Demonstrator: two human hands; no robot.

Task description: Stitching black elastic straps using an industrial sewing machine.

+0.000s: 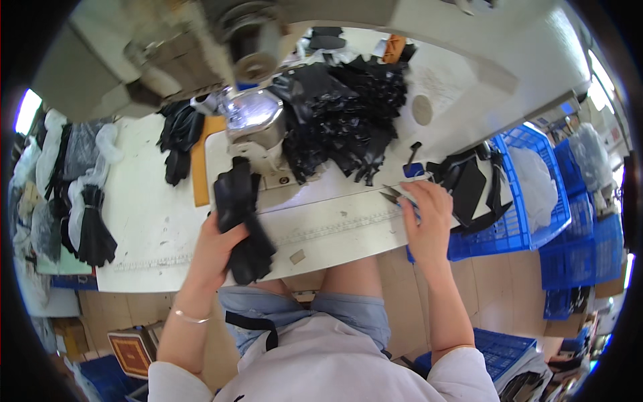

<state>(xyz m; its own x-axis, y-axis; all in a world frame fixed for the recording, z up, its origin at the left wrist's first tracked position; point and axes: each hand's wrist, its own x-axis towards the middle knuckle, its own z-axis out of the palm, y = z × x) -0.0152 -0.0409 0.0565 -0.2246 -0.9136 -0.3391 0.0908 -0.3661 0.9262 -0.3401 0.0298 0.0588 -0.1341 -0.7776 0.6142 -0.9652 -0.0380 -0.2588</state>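
Note:
My left hand (220, 249) is closed round a bundle of black leather pieces (236, 201) with finger-like folds, held over the table's front part, and the bundle's lower end is smeared by motion. On the right, my right hand (429, 211) has its fingers bent round a pair of thread snips (391, 195), whose dark blades point left just above the tabletop. The hand hides most of the handles. Behind my left hand stands a sewing machine with a shiny metal head (254, 114). A heap of black leather pieces (348, 114) lies to its right.
The white table (147, 221) has a ruler strip (335, 228) along its front. Black offcuts (465, 191) hang over a blue crate (522, 228) at the right. More black pieces (181, 134) lie left of the machine. The machine's arm (469, 94) spans the top.

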